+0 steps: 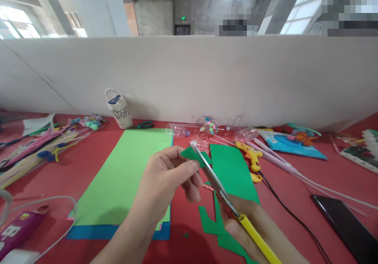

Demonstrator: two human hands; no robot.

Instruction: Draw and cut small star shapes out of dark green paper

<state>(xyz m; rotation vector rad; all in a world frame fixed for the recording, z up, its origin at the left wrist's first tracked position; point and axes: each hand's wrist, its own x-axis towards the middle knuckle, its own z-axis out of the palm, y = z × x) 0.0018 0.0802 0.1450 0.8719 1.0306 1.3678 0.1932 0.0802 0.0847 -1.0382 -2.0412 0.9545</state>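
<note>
My left hand (165, 173) pinches a small piece of dark green paper (189, 153) between thumb and fingers, above the middle of the red table. In my right hand (245, 216) is a pair of scissors (217, 183) with yellow handles, pointing up and to the left. Its blades lie across the right part of the green piece. Below the hands are a larger green sheet (230, 165) and a green offcut (208, 220). A stack of light green sheets (118, 177), with blue showing at its lower edge, lies beneath my left arm.
A yellow glue gun (251, 154) with a black cord lies to the right, and a dark phone (342, 224) nearer. A white bottle (119, 110) stands by the white partition (183, 79). Pipe cleaners (38, 154) and a purple device (22, 230) are at left.
</note>
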